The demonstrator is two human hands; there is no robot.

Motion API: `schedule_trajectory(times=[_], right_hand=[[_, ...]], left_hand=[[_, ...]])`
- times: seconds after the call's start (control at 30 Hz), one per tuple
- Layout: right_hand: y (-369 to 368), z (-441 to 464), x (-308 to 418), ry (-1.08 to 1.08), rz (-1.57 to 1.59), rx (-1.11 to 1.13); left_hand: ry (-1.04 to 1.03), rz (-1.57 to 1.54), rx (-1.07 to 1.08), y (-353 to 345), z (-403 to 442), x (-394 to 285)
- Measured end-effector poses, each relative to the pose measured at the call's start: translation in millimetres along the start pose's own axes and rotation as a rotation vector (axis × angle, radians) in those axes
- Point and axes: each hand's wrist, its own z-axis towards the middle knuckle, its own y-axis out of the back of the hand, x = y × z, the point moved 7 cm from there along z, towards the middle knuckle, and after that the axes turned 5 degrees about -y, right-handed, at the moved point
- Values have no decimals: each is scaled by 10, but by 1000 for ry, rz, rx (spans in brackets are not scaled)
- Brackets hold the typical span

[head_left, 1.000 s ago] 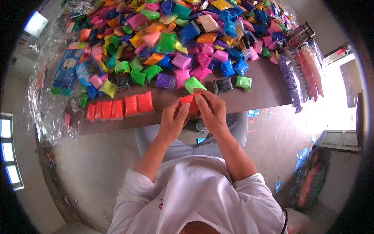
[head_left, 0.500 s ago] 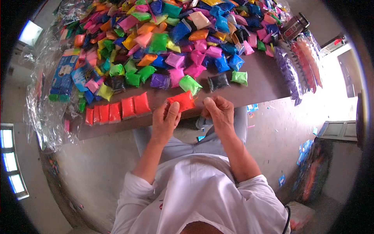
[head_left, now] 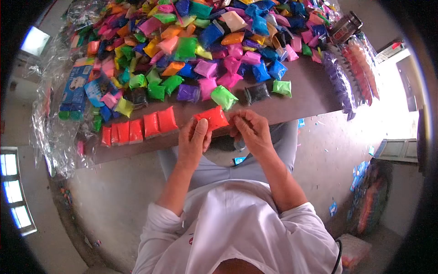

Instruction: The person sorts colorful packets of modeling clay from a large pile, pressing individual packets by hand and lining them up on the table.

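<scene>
A soft red packet is pinched at its left end by my left hand, thumb on top, over the table's near edge. My right hand is closed in a pinch at the packet's right end. Its fingertips cover whatever lies between them, so I cannot tell if they grip the packet's edge. To the left, a row of several red packets lies side by side on the brown table. Just beyond my hands are a light green packet and a black packet.
A large heap of colourful packets covers the back of the table. Clear plastic wrapping and a blue box are at the left. A dark jar and long purple packaging stand at the right.
My right hand has moved left, bringing its pinched fingers up to the red packet's right end. The left hand keeps hold of the packet. The view has shifted slightly.
</scene>
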Motion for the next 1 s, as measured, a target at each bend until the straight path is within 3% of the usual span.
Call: schedule_trajectory(times=[0.17,0.3,0.47,0.67,0.9,1.0], right_hand=[[-146,-100,140,-252,3,79],[-163,-25,73,-193,-34,108],[-136,-19,-6,-198,213,249],[-148,-29,54,-223,106,118],[-147,-39,61,-190,274,206],[-112,-49,46,-237,94,133]], left_hand=[[8,21,-59,-53,-9,-54],[-37,105,-44,-121,-20,-85],[-30,163,-26,-40,-21,-57],[-30,159,-8,-77,11,-18],[-15,165,-22,-112,5,-132],[-15,158,-1,-141,15,-120]])
